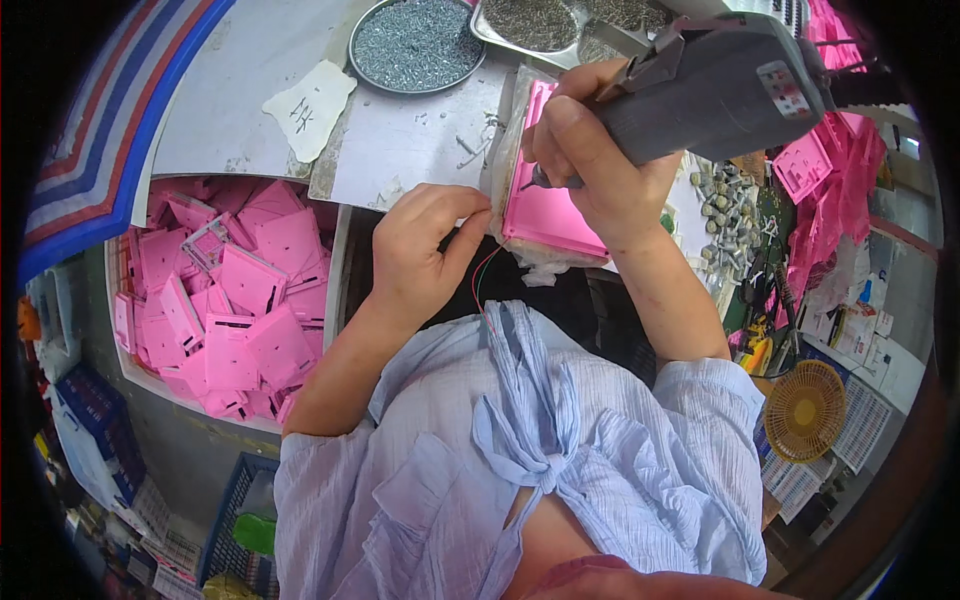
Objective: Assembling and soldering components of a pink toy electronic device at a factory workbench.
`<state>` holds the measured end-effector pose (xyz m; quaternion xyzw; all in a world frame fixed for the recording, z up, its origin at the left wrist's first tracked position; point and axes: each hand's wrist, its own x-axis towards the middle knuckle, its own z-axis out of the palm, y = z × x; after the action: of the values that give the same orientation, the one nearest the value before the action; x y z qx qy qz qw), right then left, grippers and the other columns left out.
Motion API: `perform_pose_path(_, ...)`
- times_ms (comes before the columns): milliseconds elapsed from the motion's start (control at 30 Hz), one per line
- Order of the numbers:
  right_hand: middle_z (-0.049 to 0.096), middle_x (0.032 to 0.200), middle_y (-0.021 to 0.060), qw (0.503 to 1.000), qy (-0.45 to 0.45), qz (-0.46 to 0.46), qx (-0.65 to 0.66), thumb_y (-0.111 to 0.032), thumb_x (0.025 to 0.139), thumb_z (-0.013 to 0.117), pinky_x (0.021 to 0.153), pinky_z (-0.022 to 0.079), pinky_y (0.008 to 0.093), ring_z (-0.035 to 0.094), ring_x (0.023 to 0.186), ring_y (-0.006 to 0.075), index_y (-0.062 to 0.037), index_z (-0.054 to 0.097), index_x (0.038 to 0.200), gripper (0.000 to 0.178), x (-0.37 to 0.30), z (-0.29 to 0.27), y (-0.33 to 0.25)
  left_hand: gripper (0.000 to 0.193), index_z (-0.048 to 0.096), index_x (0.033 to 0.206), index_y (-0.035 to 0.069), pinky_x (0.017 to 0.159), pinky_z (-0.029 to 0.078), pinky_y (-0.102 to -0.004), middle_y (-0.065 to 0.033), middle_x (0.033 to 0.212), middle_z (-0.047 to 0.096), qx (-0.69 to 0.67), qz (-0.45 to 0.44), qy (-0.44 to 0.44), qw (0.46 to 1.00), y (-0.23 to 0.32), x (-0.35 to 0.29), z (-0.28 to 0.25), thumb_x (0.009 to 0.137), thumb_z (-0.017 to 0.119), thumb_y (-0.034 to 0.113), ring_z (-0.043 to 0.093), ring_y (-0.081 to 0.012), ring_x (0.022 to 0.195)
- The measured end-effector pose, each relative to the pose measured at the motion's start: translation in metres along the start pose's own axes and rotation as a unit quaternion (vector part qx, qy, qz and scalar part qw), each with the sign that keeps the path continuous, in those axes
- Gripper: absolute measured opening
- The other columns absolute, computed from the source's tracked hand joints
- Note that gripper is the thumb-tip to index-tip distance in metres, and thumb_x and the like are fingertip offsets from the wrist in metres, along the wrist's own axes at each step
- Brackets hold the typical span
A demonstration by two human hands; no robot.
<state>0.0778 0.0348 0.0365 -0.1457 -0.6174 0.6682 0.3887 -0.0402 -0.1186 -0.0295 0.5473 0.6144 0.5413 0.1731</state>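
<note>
My right hand [600, 165] is wrapped round a dark grey electric screwdriver [705, 100]. Its narrow tip points down and left at a pink plastic panel [555, 215], though contact is hard to make out. The panel lies in a holder wrapped in clear film at the table's near edge. Beside the panel's left edge, my left hand [425, 245] has thumb and forefinger pinched together; whatever sits between them is too small to name. Thin red and green wires [480, 275] hang just below that hand.
Left of me stands a bin [200, 400] heaped with pink plastic parts. A round metal tray [353, 60] of screws and rectangular trays [490, 38] of small fasteners line the far side. Small metal parts [730, 220] lie to the right, above a yellow basket [805, 410].
</note>
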Motion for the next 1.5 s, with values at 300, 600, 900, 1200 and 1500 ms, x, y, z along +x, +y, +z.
perform_pose_path(300,0.060,0.071,0.0076,0.941,-0.103,-0.124,-0.298,0.009,0.088,0.065,0.056,0.050,0.0291,0.056,0.056,0.0119,-0.0004,0.054,0.092,0.015,-0.003,0.010,0.000,0.018,0.067,0.084,0.009,0.072,0.046,-0.0384,-0.0047,0.090,0.072,0.034,0.026,0.017,0.999,-0.015,-0.014,0.013,0.076,0.083,0.011,0.066,-0.0248,0.079)
perform_pose_path(600,0.041,0.059,-0.0015,0.993,-0.104,-0.045,0.032,-0.026,0.103,0.059,0.055,0.044,0.0339,0.042,0.051,0.0126,-0.0094,0.053,0.115,0.022,-0.002,0.005,-0.022,0.021,0.071,0.095,0.007,0.083,0.043,-0.0367,-0.0039,0.093,0.073,0.099,0.090,0.020,0.991,-0.005,-0.001,0.014,0.077,0.079,0.003,0.067,-0.0224,0.083)
perform_pose_path(900,0.062,0.073,0.0099,0.992,-0.059,-0.033,0.103,-0.008,0.092,0.070,0.058,0.052,0.0280,0.062,0.063,0.0148,0.0011,0.054,0.098,0.019,-0.026,0.012,-0.030,0.017,0.070,0.092,0.009,0.083,0.040,-0.0374,-0.0018,0.089,0.071,0.098,0.100,-0.002,0.990,0.002,-0.002,0.014,0.078,0.079,0.009,0.064,-0.0205,0.081)
perform_pose_path(1200,0.062,0.071,0.0073,0.999,-0.028,-0.002,0.030,-0.009,0.091,0.071,0.057,0.049,0.0276,0.061,0.063,0.0134,0.0007,0.058,0.092,0.016,-0.049,0.002,-0.015,0.014,0.066,0.088,0.007,0.072,0.045,-0.0422,-0.0083,0.086,0.066,0.161,-0.044,-0.062,0.984,0.011,-0.017,0.009,0.083,0.076,0.014,0.063,-0.0299,0.077)
perform_pose_path(1500,0.054,0.066,0.0077,0.955,-0.162,-0.055,-0.244,0.001,0.094,0.061,0.056,0.050,0.0354,0.055,0.059,0.0169,-0.0054,0.046,0.099,0.017,-0.053,0.011,-0.006,0.018,0.062,0.078,0.009,0.069,0.049,-0.0424,-0.0071,0.079,0.056,0.167,0.007,-0.165,0.972,-0.009,-0.053,0.033,0.088,0.069,0.022,0.063,-0.0266,0.076)
